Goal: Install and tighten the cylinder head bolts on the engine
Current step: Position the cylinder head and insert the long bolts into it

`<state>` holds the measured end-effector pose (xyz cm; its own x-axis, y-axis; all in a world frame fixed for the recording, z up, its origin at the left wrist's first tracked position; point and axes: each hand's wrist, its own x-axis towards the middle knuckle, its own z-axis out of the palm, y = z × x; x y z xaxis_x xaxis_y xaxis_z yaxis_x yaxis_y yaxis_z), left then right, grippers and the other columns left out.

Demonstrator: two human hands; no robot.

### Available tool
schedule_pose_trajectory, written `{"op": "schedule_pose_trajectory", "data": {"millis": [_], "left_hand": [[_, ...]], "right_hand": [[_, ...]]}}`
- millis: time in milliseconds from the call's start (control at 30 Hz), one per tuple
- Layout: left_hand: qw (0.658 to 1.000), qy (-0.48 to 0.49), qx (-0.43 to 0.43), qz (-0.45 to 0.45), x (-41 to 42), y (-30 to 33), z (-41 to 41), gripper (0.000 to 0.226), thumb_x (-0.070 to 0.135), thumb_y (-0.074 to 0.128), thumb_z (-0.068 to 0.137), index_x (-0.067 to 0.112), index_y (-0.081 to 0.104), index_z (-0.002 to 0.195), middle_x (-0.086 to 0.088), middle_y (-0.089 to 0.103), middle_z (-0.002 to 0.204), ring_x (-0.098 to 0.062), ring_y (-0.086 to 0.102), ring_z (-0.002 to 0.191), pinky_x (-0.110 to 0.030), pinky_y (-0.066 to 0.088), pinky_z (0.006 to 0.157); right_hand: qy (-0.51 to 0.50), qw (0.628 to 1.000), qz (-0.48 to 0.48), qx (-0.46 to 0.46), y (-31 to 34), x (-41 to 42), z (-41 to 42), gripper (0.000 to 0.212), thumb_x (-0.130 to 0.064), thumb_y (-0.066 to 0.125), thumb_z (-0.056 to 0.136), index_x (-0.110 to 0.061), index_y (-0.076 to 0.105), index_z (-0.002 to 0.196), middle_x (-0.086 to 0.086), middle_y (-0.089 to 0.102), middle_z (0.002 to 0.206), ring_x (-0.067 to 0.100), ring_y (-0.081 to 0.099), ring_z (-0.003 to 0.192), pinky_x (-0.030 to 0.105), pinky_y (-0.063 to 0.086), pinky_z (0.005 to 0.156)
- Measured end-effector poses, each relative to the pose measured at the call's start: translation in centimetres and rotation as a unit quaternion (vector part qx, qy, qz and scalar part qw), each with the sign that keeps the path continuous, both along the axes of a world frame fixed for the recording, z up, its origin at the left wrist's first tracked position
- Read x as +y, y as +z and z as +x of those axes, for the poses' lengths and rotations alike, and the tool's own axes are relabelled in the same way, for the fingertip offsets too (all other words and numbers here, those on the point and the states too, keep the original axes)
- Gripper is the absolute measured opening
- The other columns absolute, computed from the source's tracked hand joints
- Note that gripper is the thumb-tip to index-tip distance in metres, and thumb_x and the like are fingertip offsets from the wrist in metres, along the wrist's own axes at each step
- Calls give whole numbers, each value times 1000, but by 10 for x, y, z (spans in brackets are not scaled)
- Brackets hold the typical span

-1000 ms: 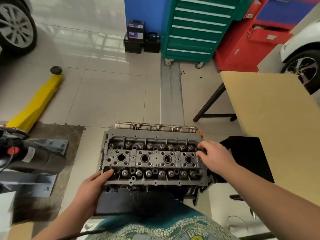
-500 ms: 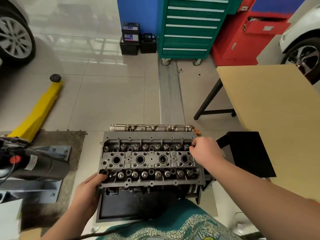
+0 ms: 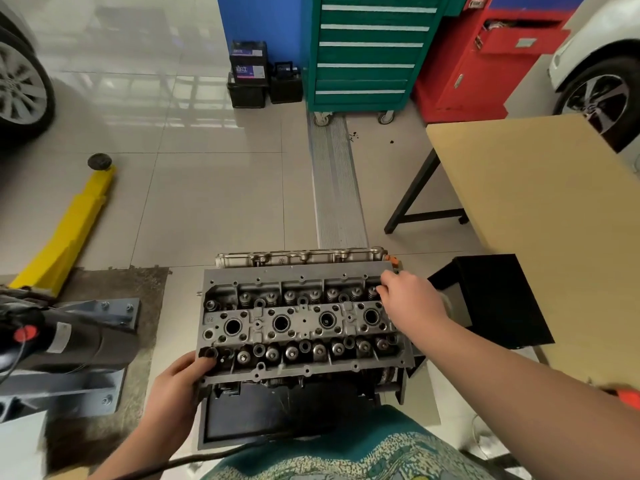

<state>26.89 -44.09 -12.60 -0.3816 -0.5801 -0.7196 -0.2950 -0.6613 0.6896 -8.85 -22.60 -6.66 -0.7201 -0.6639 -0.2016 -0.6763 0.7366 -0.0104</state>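
Note:
A grey cylinder head (image 3: 301,320) sits on top of the engine, with four round plug holes along its middle and rows of valve springs on both sides. My left hand (image 3: 180,382) grips its near left corner, fingers curled over the rim. At the far right corner my right hand (image 3: 408,299) holds the head, its fingers curled down onto the edge; whatever lies under them is hidden. No loose bolt shows in either hand.
A black stand base (image 3: 277,414) carries the engine. A yellow jack handle (image 3: 65,230) and a dark motor on a grey bracket (image 3: 65,344) lie left. At right are a wooden table (image 3: 540,202) and a black box (image 3: 495,299); tool cabinets (image 3: 367,53) stand behind.
My right hand has slid from the right end of the head toward its far right corner. My left hand stays on the near left corner. The view has shifted slightly.

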Motion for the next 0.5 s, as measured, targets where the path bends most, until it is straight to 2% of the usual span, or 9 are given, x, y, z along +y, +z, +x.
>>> {"op": "schedule_pose_trajectory", "data": {"millis": [33,100,167,233,300,333,400,433,500], "left_hand": [[1000,-24,-10,-3,-7,3,0,19,10,73,89,2,76,106,-20,78,102,-21,77,72,-28,58,53],[996,-76,-36,-42,-22,11,-5,37,10,79,86,12,70,122,-15,78,115,-27,78,92,-41,62,71],[981,-140,-49,-122,-37,25,-15,56,10,82,86,26,61,136,-2,71,132,-24,70,118,-49,56,98],[975,-174,-5,-135,-45,41,-28,66,24,80,84,33,54,144,7,65,139,-16,61,128,-48,48,110],[978,-168,11,-122,-49,53,-47,65,35,79,86,38,51,145,13,65,133,-12,65,121,-42,51,104],[978,-159,-4,-133,-49,58,-57,58,39,76,92,41,50,144,17,66,125,-11,68,113,-38,54,94],[977,-137,-55,-154,-49,58,-73,52,43,67,101,46,46,148,21,66,111,-11,71,98,-31,55,74],[978,-122,-76,-154,-47,54,-77,51,44,63,103,47,45,150,18,69,107,-12,73,93,-31,55,69],[978,-103,-101,-148,-42,46,-80,46,47,58,105,53,45,149,8,75,110,-17,76,92,-35,60,75]], "right_hand": [[-10,1000,-9,-7,0,2,1,20,-42,47,106,-25,57,105,-4,56,85,16,50,67,28,27,49],[-56,996,-48,-40,0,7,3,11,-43,53,103,-34,55,109,-11,59,87,5,48,65,22,27,48],[-146,975,-123,-111,-1,12,1,23,-42,62,99,-40,47,116,-18,61,91,-2,54,67,18,33,48],[-252,926,-193,-203,-2,13,-2,39,-41,69,96,-36,47,127,-19,61,101,-2,57,76,18,35,54],[-290,896,-196,-274,-5,13,-4,40,-41,67,97,-29,55,134,-18,61,100,-1,56,80,20,36,58],[-286,891,-181,-301,-6,13,-5,37,-42,63,100,-27,59,133,-18,63,98,0,57,82,22,40,61],[-266,896,-152,-321,-8,12,-7,34,-44,54,104,-24,64,130,-12,67,99,8,62,89,30,47,71],[-257,903,-139,-314,-8,11,-7,34,-44,51,105,-23,65,129,-8,68,102,13,64,93,33,49,76],[-243,920,-111,-287,-6,10,-7,35,-45,47,105,-24,65,127,-4,70,106,20,65,98,35,49,78]]}}
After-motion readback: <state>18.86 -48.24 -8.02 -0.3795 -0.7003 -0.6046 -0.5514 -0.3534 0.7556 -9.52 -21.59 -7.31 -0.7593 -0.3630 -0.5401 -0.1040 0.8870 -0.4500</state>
